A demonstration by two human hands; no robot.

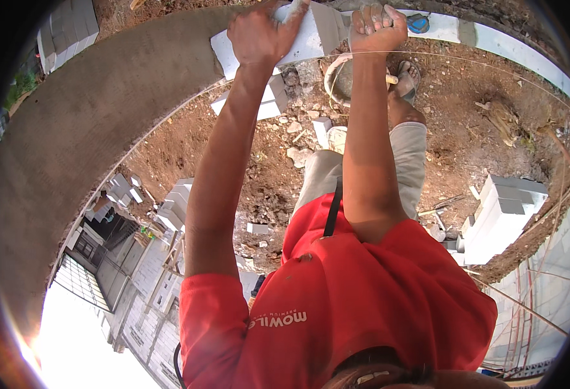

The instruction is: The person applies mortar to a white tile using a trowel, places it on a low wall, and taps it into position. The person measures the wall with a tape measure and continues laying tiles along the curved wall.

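My left hand [262,35] grips a white block [230,53] on a curved wall at the top of the view, its thumb raised along the block's end. My right hand [375,32] is just right of it at the wall, fingers curled closed; what they hold is hidden. A thin string crosses near my right wrist. A blue tool [418,23] lies on the white wall top [492,40] to its right. Below, a round bucket [337,84] stands on the ground by my sandalled foot [407,78].
A grey plastered band [77,123] curves along the left. Loose blocks lie below the left hand [265,104] and in stacks at left [174,204] and right [502,214]. Rubble [298,155] covers the dirt. A block building [142,298] shows lower left, poles [524,298] lower right.
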